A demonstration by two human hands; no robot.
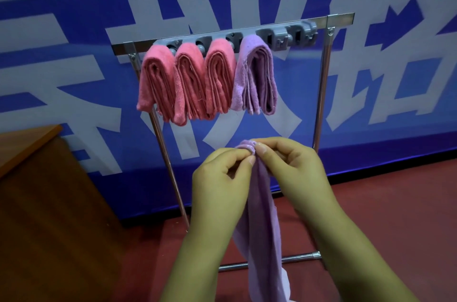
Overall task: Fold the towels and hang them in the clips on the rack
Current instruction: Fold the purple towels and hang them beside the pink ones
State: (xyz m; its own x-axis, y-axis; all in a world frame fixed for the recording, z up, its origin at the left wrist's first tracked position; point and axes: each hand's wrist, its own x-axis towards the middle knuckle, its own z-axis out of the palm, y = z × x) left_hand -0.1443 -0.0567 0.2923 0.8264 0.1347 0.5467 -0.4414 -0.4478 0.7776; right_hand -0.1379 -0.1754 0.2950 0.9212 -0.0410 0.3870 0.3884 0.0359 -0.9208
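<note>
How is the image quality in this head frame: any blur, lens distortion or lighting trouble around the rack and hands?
Head view: wide-angle bending tilts the rack and bows its rail; the banner smears slightly toward the upper right corner; lighting is dim with a blue-violet cast and no strong glare; the hung towels, left hand, right hand and purple towel they pinch are reasonably sharp.

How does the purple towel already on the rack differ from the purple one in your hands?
The hung purple towel is folded into neat layers and draped in a clip on the rack; the held purple towel is off the rack. The hung one is doubled and compact; the held one dangles long, bunched at its top, pinched by the left hand and right hand. Both are lilac terry cloth.
</note>
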